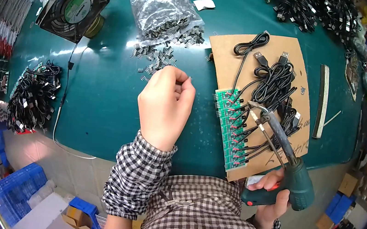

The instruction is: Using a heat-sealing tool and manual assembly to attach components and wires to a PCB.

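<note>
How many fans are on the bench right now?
1. A black square fan sits at the far left of the green bench, beyond the left hand. Others may be hidden outside the view.

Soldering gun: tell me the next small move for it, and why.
Probably hold the soldering gun where it is until a part arrives. The right hand grips it with its tip just above the green circuit boards on the cardboard sheet, while the left hand is away at the loose small metal parts, fingertips pinched.
</note>
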### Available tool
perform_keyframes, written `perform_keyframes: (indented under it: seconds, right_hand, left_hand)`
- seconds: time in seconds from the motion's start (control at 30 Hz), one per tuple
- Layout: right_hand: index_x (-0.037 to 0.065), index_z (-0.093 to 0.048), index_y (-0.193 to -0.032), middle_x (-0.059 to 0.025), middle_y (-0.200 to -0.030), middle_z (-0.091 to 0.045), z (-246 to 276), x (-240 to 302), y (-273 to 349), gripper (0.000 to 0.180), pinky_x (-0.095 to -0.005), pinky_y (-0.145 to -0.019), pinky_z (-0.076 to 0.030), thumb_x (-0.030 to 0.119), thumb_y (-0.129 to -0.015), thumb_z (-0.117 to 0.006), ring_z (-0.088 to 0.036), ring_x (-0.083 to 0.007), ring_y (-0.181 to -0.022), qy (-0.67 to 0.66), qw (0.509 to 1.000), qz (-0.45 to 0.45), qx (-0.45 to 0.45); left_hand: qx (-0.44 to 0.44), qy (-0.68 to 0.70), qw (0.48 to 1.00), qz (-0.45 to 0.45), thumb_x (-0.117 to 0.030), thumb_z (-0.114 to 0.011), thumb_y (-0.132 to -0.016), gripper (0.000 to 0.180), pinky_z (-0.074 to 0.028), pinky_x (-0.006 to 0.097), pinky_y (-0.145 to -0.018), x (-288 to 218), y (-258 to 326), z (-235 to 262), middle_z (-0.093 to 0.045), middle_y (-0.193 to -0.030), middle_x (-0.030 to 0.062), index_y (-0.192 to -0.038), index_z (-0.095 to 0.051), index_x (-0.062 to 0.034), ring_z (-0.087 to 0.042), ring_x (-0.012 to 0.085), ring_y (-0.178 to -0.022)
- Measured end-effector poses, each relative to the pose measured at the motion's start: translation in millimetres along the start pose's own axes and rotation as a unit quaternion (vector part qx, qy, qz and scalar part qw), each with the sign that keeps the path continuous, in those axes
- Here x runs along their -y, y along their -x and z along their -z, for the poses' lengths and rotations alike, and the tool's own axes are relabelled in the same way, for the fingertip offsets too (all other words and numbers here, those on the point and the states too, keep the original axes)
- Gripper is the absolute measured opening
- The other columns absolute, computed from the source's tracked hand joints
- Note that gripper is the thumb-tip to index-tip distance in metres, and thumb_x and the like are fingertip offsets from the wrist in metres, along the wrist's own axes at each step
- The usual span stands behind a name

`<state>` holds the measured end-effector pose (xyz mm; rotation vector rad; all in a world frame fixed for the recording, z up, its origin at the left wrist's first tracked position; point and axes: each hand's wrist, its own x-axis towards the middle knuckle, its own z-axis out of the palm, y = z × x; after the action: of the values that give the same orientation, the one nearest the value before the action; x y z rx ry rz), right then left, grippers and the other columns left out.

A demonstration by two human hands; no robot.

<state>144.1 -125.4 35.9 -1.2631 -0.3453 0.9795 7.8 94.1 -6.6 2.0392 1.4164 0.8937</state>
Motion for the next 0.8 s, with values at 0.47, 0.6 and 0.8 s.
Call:
perform_keyframes:
  seconds: [0.47, 0.6, 0.8]
  right_hand:
    - [-0.005, -0.041, -0.109, -0.0114, -0.083, -0.052, -7, -3, 1, 0.053, -0.0381, -0.066, -0.056, 0.037, -0.082, -0.058, -0.058, -0.0218, -0.078, -0.009, 1.000, 0.021, 0.018]
    - [-0.005, -0.041, -0.109, -0.0115, -0.085, -0.053, -5, -3, 0, 0.052, -0.0380, -0.066, -0.056, 0.037, -0.082, -0.058, -0.058, -0.0224, -0.080, -0.006, 0.999, 0.034, 0.019]
    - [0.000, -0.040, -0.113, -0.0089, -0.089, -0.051, -21, 9, -7, 0.044, -0.0416, -0.075, -0.053, 0.030, -0.084, -0.056, -0.057, -0.0211, -0.084, 0.007, 0.999, 0.021, 0.035]
  left_hand:
    - [0.041, -0.038, 0.998, -0.025, -0.002, -0.061, -0.076, 0.009, -0.044, 0.027, -0.057, 5, -3, -7, -0.051, -0.080, 0.0084, -0.078, -0.053, -0.0007, -0.053, 0.0166, -0.058]
    - [0.023, 0.000, 0.999, -0.037, 0.001, -0.060, -0.077, 0.008, -0.047, 0.026, -0.059, 2, 14, 1, -0.054, -0.079, 0.0074, -0.080, -0.053, 0.0010, -0.056, 0.0154, -0.061]
    - [0.131, 0.531, 0.791, 0.272, 0.004, -0.054, -0.083, 0.015, -0.052, 0.024, -0.064, -45, 47, 33, -0.060, -0.084, 0.0117, -0.097, -0.049, 0.0040, -0.061, 0.0144, -0.071]
